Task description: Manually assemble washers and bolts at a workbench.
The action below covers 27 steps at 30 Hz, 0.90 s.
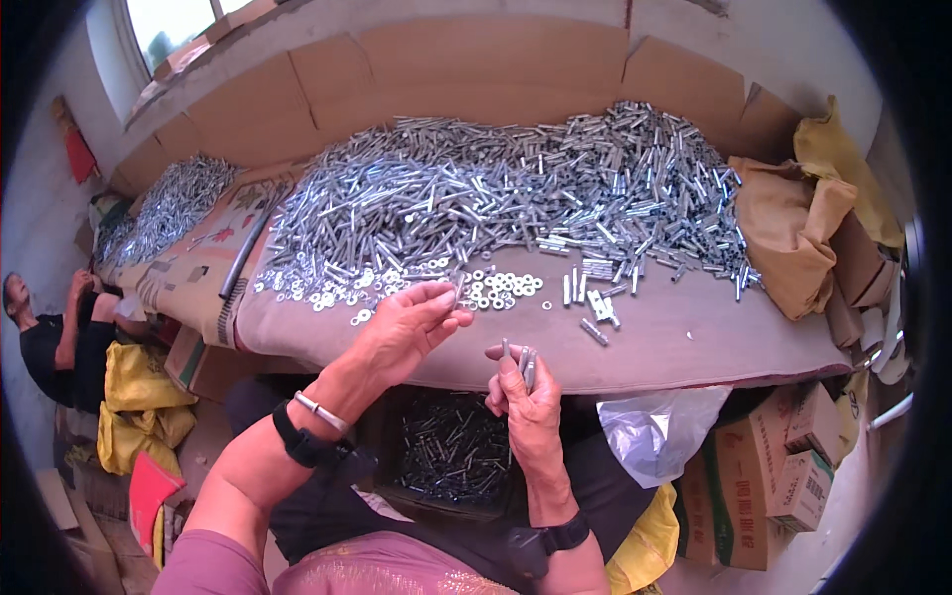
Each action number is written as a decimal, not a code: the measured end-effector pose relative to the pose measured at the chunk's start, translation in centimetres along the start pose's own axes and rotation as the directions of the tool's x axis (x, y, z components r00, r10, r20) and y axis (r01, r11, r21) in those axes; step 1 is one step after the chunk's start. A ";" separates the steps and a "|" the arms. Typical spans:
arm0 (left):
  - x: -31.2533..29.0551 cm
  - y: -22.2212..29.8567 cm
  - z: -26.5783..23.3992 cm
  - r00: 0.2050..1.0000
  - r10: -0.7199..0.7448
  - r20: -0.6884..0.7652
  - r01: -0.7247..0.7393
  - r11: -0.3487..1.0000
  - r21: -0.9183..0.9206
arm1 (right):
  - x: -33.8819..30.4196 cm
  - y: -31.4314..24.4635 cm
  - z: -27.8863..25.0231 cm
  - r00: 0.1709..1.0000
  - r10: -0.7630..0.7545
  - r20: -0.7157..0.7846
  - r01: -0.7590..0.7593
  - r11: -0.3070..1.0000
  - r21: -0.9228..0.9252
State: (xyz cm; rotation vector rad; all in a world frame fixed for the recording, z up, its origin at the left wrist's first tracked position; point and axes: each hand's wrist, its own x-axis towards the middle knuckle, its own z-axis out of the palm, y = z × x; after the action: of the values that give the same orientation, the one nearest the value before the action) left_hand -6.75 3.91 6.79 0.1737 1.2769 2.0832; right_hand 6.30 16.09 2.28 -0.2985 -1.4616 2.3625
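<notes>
My left hand (418,322) is over the front of the padded table, thumb and fingers pinched together beside the loose washers (504,290). Whatever is between its fingertips is too small to make out. My right hand (534,405), lower and to the right at the table's front edge, is closed round a few slim silver metal bolts (529,367) that point upward. A large heap of silver metal bolts and sleeves (476,198) covers the back of the table. Below my hands, a dark bin (451,508) in front of my lap holds many darker metal pieces (451,446).
Several loose sleeves (595,332) lie right of the washers. A dark rod (248,248) and a second heap (169,213) are at left, where another person (64,342) sits. Cardboard boxes (739,486), a clear plastic bag (659,431) and brown sacks (793,233) are at right.
</notes>
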 end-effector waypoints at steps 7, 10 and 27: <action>-2.6 -1.1 -2.8 0.996 0.089 -0.015 -0.084 0.972 0.218 | -0.1 1.3 0.4 0.998 0.033 0.045 -0.030 0.998 -0.050; -3.2 -1.2 -3.1 0.991 0.130 0.015 -0.128 0.942 0.311 | -0.3 1.7 0.6 0.997 0.035 0.062 -0.031 0.998 -0.060; -3.8 -1.3 -1.2 0.976 0.163 0.145 -0.212 0.861 0.461 | -0.4 1.8 -1.1 0.989 0.096 0.114 -0.087 0.993 -0.084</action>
State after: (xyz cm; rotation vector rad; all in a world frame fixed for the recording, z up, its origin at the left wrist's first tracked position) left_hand -3.83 1.08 5.93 0.6384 1.7480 1.8454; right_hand 6.75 16.05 0.22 -0.2543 -1.6305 2.4360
